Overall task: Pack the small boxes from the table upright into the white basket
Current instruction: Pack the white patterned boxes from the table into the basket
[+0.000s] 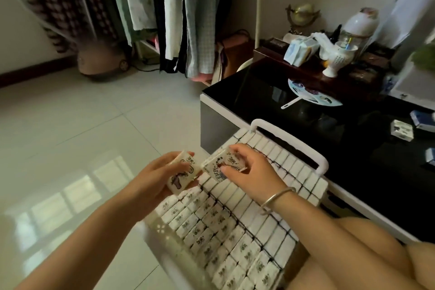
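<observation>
Left hand (pixel 162 173) and right hand (pixel 247 172) each clamped on a box.
Left box (pixel 182 173) and right box (pixel 217 165) sit side by side between the hands, over the packed basket (pixel 289 136); loose boxes (pixel 402 130) lie on the table (pixel 341 129) at 3 o'clock.

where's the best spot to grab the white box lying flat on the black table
Probably from above, pinching the white box across two opposite side faces: it lies flat, printed face up, on the black table, with bare tabletop beside it.
</observation>
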Motion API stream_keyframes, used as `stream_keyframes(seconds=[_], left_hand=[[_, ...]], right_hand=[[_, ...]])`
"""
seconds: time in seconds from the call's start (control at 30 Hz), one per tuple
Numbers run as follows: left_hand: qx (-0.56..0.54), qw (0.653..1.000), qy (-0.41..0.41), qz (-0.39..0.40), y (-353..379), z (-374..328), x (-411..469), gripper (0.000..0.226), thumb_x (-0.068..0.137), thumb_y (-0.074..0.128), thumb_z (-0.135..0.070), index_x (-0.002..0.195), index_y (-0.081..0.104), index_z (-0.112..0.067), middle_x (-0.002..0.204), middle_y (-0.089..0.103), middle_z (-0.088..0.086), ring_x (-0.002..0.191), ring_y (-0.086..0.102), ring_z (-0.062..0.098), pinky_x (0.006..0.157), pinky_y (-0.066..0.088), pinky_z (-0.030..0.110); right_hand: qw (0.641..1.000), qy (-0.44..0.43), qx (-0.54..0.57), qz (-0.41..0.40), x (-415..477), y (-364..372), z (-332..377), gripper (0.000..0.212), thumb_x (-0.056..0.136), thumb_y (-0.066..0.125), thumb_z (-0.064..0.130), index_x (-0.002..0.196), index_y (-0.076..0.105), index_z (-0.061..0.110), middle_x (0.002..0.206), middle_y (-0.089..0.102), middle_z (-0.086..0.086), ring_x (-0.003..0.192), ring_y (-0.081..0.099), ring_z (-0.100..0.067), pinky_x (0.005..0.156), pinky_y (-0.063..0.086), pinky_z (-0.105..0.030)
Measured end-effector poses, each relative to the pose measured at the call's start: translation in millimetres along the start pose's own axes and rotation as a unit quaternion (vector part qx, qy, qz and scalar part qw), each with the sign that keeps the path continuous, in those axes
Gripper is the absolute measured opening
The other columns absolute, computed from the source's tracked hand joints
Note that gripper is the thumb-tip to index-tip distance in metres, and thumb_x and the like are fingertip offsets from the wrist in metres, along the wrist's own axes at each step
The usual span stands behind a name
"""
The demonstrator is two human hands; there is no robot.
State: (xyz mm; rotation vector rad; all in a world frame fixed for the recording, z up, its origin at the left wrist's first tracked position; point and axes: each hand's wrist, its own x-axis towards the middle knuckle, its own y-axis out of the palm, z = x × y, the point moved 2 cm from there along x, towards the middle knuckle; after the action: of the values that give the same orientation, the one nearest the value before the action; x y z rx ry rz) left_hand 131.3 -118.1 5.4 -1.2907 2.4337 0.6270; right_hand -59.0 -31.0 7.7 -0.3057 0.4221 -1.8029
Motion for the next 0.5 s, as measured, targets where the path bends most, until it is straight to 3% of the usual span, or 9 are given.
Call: stream_keyframes(seconds=[0.13, 0.3, 0.5], left_hand=[[0.079, 0.990, 0.074, -0.095, -35.0, -2.4, -0.3, 0.024, 0.087, 0.064, -0.008, 0.109, 0.070, -0.017, 0.103, 0.073, 0.013, 0.094, 0.066, 0.029, 0.080, 0.049, 0.036], [0.226, 0.940, 0.140, -0.212, -51.3, 14.7, -7.7, 0.019, 0.081, 0.075, -0.007, 0.093, 0.070, -0.021, 0.092, 0.074, -0.003, 0.091, 0.069, 0.011, 0.062, 0.052, 0.016], [0.388, 0.867, 0.171, -0.263, -43.4, 26.9, -20.3, 0.022, 0.078, 0.075, -0.013, 0.085, 0.060, -0.028, 0.087, 0.069, -0.014, 0.077, 0.067, 0.003, 0.067, 0.057, 0.033]], right_hand=[[1.000, 0.006, -0.011, 0.016, 16.6, 12.3, -1.3, 0.024, 0.086, 0.067, 0.018, 0.108, 0.061, 0.027, 0.107, 0.067, 0.010, 0.094, 0.064, -0.004, 0.082, 0.056, -0.024], [0.989, -0.053, -0.125, 0.064, 36.3, 41.4, 8.1, 0.025, 0.085, 0.066, 0.018, 0.107, 0.061, 0.029, 0.104, 0.068, 0.008, 0.093, 0.063, -0.009, 0.079, 0.054, -0.026], [0.987, -0.047, -0.124, 0.095, 57.5, 60.2, 0.1, 0.027, 0.086, 0.062, 0.010, 0.108, 0.060, 0.025, 0.104, 0.068, 0.006, 0.091, 0.063, -0.011, 0.081, 0.056, -0.034]])
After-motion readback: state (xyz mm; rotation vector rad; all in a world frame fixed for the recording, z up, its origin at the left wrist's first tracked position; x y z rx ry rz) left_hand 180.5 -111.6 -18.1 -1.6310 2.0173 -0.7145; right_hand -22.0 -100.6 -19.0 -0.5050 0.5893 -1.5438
